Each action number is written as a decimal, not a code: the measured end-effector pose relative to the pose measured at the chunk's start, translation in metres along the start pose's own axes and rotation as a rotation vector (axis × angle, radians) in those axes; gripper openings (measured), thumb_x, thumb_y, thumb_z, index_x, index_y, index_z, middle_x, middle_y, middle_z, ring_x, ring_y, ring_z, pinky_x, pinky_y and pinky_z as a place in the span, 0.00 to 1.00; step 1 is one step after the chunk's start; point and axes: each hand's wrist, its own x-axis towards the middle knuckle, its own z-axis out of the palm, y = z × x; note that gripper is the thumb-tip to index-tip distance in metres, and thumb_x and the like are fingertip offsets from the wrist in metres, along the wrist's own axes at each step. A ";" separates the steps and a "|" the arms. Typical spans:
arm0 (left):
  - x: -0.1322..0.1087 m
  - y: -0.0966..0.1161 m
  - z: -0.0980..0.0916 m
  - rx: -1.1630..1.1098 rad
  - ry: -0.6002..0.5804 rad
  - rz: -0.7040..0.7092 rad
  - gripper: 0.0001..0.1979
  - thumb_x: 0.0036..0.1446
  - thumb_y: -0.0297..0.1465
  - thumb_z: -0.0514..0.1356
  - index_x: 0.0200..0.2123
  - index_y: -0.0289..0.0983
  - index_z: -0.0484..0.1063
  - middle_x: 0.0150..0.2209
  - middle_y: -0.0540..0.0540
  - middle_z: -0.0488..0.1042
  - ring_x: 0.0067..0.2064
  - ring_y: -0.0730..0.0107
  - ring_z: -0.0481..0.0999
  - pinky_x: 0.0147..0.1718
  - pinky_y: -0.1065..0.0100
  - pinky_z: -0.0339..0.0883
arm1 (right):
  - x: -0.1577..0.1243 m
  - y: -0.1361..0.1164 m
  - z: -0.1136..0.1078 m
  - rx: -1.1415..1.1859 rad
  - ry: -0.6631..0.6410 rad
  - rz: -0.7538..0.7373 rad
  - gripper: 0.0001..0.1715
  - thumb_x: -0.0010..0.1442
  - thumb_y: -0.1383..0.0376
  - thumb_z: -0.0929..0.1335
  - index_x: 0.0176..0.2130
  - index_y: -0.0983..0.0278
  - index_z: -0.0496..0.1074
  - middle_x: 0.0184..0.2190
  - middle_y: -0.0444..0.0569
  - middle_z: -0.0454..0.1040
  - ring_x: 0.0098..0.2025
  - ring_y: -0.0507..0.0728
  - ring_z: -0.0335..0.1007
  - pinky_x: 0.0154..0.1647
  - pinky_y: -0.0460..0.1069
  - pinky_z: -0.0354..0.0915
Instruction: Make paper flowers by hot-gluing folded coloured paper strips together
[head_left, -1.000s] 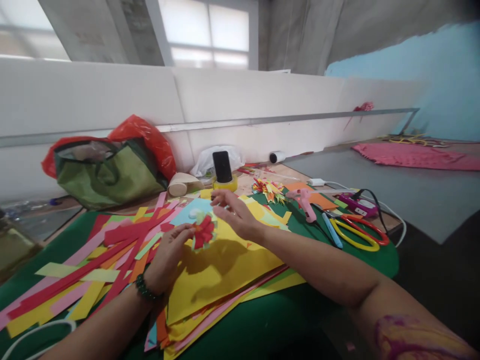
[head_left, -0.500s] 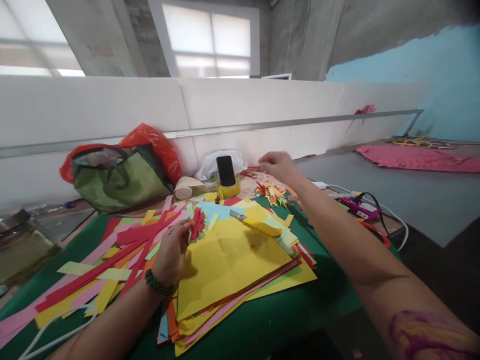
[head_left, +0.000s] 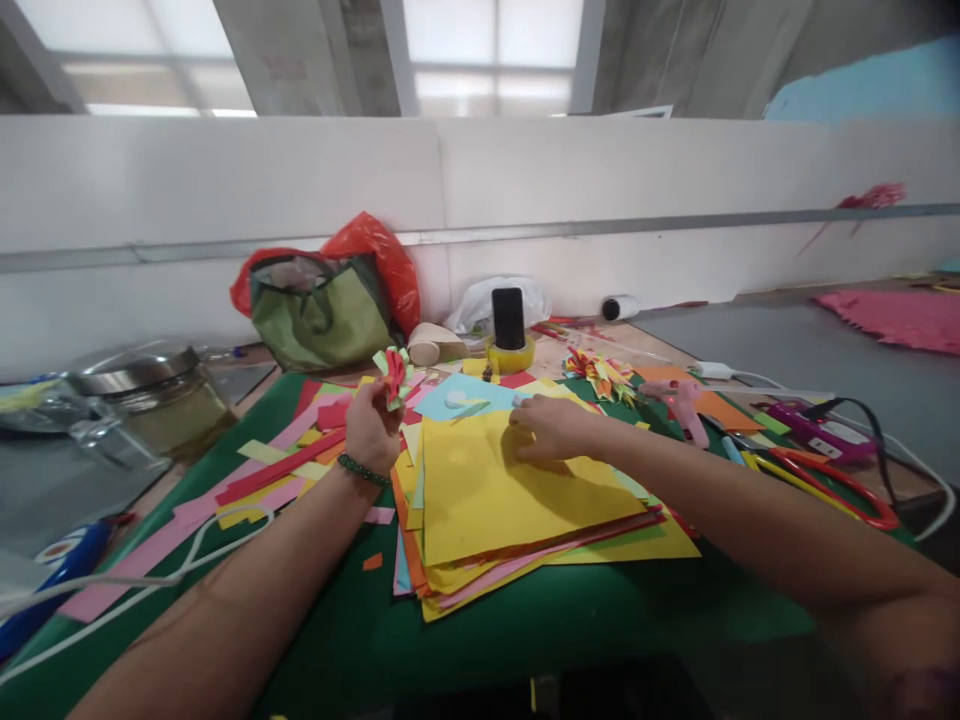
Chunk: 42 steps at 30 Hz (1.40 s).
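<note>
I've got the red and pale-green paper flower pinched in the fingertips of my left hand, held up left of the centre of the frame, above the loose paper strips. My right hand is bent low over the stack of yellow sheets, just right of centre; something pale shows by its fingertips, but I cannot tell whether those fingers grasp anything.

As I judge it, the step in hand is keeping the flower aloft while my right hand is busy at the stack. The next move seems to call for a light left pinch, so the thin petals don't crush, and care about what lies under my right fingers.

Beyond the stack is a light-blue sheet, then a phone propped at a yellow tape roll. Towards the right edge are a fringed paper bunch, a pink glue gun and scissors; at upper left, a green bag.
</note>
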 end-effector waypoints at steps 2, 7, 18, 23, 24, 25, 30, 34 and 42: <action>0.003 0.005 -0.001 -0.012 -0.016 -0.010 0.07 0.47 0.21 0.53 0.21 0.36 0.63 0.17 0.55 0.65 0.15 0.82 0.61 0.15 0.80 0.58 | -0.001 0.002 -0.001 -0.104 -0.048 0.039 0.21 0.55 0.60 0.68 0.47 0.66 0.74 0.45 0.59 0.76 0.47 0.66 0.72 0.37 0.51 0.65; 0.002 0.011 -0.001 0.028 -0.158 -0.172 0.06 0.47 0.23 0.53 0.21 0.36 0.62 0.15 0.54 0.62 0.15 0.79 0.60 0.13 0.79 0.56 | 0.008 -0.001 -0.011 -0.076 0.030 0.014 0.22 0.60 0.64 0.65 0.54 0.66 0.69 0.52 0.57 0.73 0.53 0.62 0.69 0.47 0.51 0.63; 0.022 0.054 -0.010 -0.085 -0.215 -0.214 0.04 0.49 0.26 0.53 0.24 0.36 0.65 0.14 0.54 0.63 0.15 0.79 0.64 0.16 0.78 0.59 | -0.002 -0.085 0.003 0.115 -0.157 -0.297 0.40 0.60 0.46 0.63 0.62 0.68 0.62 0.62 0.62 0.62 0.61 0.69 0.59 0.58 0.60 0.60; 0.049 0.082 -0.027 -0.206 -0.094 0.023 0.07 0.50 0.28 0.55 0.21 0.38 0.63 0.13 0.56 0.62 0.14 0.80 0.62 0.14 0.78 0.54 | -0.024 -0.080 0.005 0.198 -0.200 -0.257 0.53 0.56 0.43 0.65 0.67 0.72 0.53 0.68 0.63 0.50 0.67 0.70 0.50 0.65 0.62 0.51; 0.052 0.084 -0.030 -0.207 -0.072 0.039 0.07 0.50 0.29 0.55 0.21 0.38 0.62 0.13 0.56 0.61 0.14 0.80 0.62 0.14 0.77 0.54 | -0.027 -0.081 0.005 0.218 -0.192 -0.261 0.55 0.55 0.42 0.66 0.67 0.73 0.53 0.68 0.64 0.50 0.67 0.70 0.50 0.65 0.62 0.50; 0.054 0.085 -0.031 -0.203 -0.054 0.039 0.08 0.50 0.29 0.55 0.21 0.38 0.62 0.13 0.56 0.61 0.14 0.80 0.62 0.14 0.77 0.54 | -0.029 -0.082 0.004 0.239 -0.182 -0.271 0.55 0.54 0.42 0.67 0.66 0.73 0.54 0.67 0.64 0.52 0.66 0.70 0.51 0.65 0.62 0.50; 0.044 0.080 -0.024 -0.152 -0.099 -0.033 0.08 0.52 0.29 0.52 0.21 0.37 0.63 0.14 0.55 0.62 0.14 0.80 0.62 0.15 0.77 0.54 | -0.035 -0.083 -0.001 0.394 -0.002 -0.302 0.23 0.64 0.57 0.61 0.52 0.65 0.72 0.50 0.56 0.75 0.51 0.61 0.71 0.53 0.55 0.66; 0.026 0.070 -0.012 -0.051 -0.208 -0.088 0.06 0.51 0.27 0.53 0.23 0.36 0.65 0.16 0.54 0.65 0.15 0.80 0.63 0.15 0.78 0.55 | -0.051 -0.071 -0.017 0.533 0.409 -0.162 0.16 0.62 0.59 0.61 0.39 0.61 0.77 0.34 0.49 0.80 0.36 0.56 0.76 0.38 0.49 0.70; -0.006 0.030 0.000 0.266 -0.458 -0.180 0.04 0.50 0.26 0.58 0.24 0.36 0.67 0.17 0.55 0.64 0.17 0.80 0.65 0.19 0.78 0.62 | -0.119 -0.041 -0.025 0.375 0.915 0.125 0.15 0.56 0.51 0.66 0.29 0.55 0.78 0.28 0.45 0.80 0.32 0.58 0.77 0.36 0.52 0.72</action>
